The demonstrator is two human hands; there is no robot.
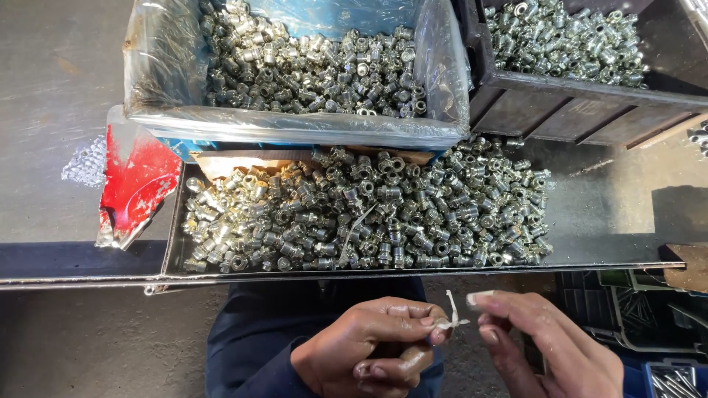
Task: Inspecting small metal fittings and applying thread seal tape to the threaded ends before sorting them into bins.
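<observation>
My left hand (372,346) is low in the view, its thumb and forefinger pinched on a thin white strip (453,313) that sticks up between the two hands. My right hand (549,343) is just to the right, fingers spread, fingertips close to the strip's end. Both hands hover over my lap in dark blue clothing (273,324), below the front edge of a flat metal tray (597,221). A heap of shiny metal fittings (369,210) fills the tray, with another white strip (352,232) lying on them.
A blue crate lined with clear plastic (295,125) holds more fittings behind the tray. A dark bin (582,103) of fittings stands at the back right. A red torn sheet (136,180) lies left. Dark crates (634,317) sit on the floor at right.
</observation>
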